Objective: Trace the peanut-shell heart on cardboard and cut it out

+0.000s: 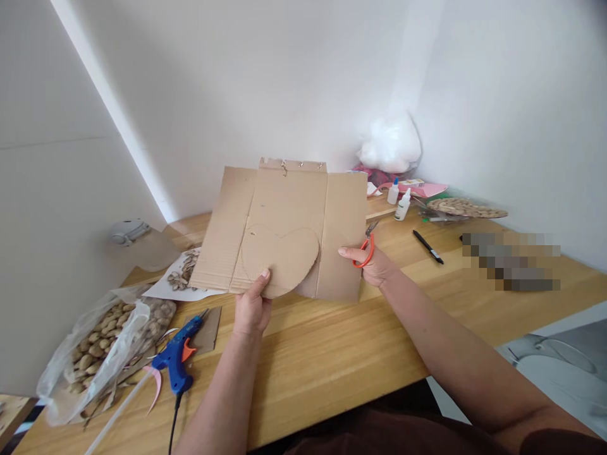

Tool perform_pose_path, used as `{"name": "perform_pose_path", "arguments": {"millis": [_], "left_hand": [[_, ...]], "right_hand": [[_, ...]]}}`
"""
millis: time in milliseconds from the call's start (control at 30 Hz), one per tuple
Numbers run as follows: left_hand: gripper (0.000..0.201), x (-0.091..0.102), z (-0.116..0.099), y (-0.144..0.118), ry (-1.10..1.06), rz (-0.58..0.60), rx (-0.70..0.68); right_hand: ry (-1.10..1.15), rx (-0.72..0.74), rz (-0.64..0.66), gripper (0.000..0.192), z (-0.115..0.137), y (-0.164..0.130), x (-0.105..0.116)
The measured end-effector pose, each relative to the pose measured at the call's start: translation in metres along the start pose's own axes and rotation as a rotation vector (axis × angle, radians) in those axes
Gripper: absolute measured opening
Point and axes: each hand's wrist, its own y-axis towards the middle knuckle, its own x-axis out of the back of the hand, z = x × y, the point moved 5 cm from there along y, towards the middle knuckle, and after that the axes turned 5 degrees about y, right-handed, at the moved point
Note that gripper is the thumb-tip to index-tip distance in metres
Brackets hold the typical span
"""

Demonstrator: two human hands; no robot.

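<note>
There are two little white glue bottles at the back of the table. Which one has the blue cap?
The farther glue bottle, the one on the left, next to the pink paper, has the blue cap. The nearer bottle, to its right, has a plain white tip.

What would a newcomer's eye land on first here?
The flat cardboard sheet held up mid-frame, a heart outline drawn on it, the left hand gripping its lower edge. Beside it, the right hand holds orange-handled scissors at the sheet's right edge. At lower left, a blue glue gun lies on the wooden table.
</note>
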Motion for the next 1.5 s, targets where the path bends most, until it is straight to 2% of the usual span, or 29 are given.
{"name": "perform_pose_path", "arguments": {"millis": [100,233,333,467,567,633,733,833,967,1033,1100,1233,1300,1400,1500], "left_hand": [[0.047,0.0,0.002,0.0,-0.011,-0.003,0.05],[0.041,0.0,0.002,0.0,-0.033,0.002,0.085],[0.039,0.0,0.001,0.0,-0.036,0.006,0.115],[0.035,0.0,0.002,-0.001,-0.065,0.014,0.112],[0.025,-0.007,0.006,-0.008,-0.141,0.151,0.137],[0.027,-0.013,0.01,-0.013,-0.163,0.25,0.147],[0.036,-0.013,0.011,-0.015,-0.15,0.215,0.108],[0.044,-0.01,0.009,-0.011,-0.163,0.139,0.06],[0.051,-0.005,0.002,-0.004,-0.167,0.079,-0.032],[0.052,-0.003,0.0,-0.002,-0.156,0.044,-0.067],[0.052,0.0,-0.001,-0.001,-0.156,0.005,-0.075],[0.054,0.0,0.0,-0.001,-0.181,-0.012,-0.047],[0.054,0.0,-0.001,-0.001,-0.193,0.002,-0.039],[0.049,0.0,-0.001,-0.001,-0.213,0.017,-0.03],[0.04,0.0,0.0,0.001,-0.237,0.03,0.004]], "right_hand": [[-0.087,0.102,-0.035,0.034,0.006,0.0,0.002],[-0.16,0.218,0.001,0.037,0.016,-0.003,-0.003],[-0.161,0.181,0.008,0.034,0.016,-0.004,-0.004],[-0.041,0.108,-0.025,0.031,0.007,-0.002,-0.002],[-0.004,0.095,-0.073,0.029,-0.001,0.0,-0.003],[-0.003,0.092,-0.076,0.033,-0.006,0.0,-0.006],[-0.041,0.069,-0.047,0.034,-0.009,-0.001,-0.01],[-0.321,0.097,-0.077,0.032,0.001,-0.002,-0.004],[-1.069,0.132,-0.268,0.045,0.028,-0.007,0.016],[-1.314,0.16,-0.314,0.045,0.038,-0.012,0.018],[-1.331,0.169,-0.253,0.04,0.039,-0.019,0.011],[-0.971,0.125,0.116,0.028,0.019,-0.038,-0.026],[-0.99,0.16,0.239,0.027,0.013,-0.046,-0.044],[-1.102,0.18,0.298,0.031,0.006,-0.05,-0.059],[-0.906,-0.005,0.337,0.036,-0.007,-0.047,-0.065]]}}
